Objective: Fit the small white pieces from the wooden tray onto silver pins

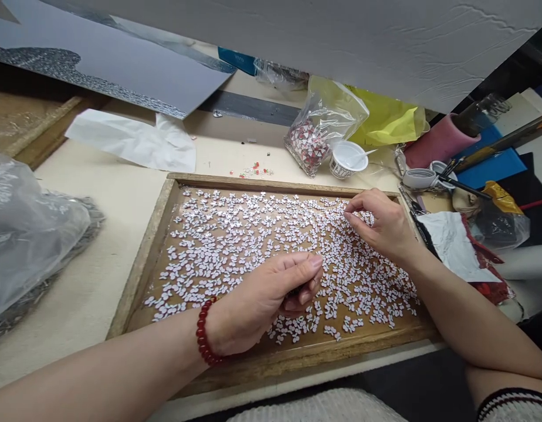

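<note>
A shallow wooden tray [153,234] lies in front of me, strewn with several small white flower-shaped pieces [236,234]. My left hand [271,293], with a red bead bracelet [203,333] at the wrist, hovers over the tray's near middle with fingers curled closed around something I cannot make out. My right hand [379,225] rests over the tray's far right corner, its fingertips pinched together on the white pieces there.
A clear bag of red-and-white pieces [317,132] and a small white cup [348,158] stand behind the tray. White paper [134,140] lies at back left, a plastic bag [29,234] at left, and tools and clutter [464,176] at right.
</note>
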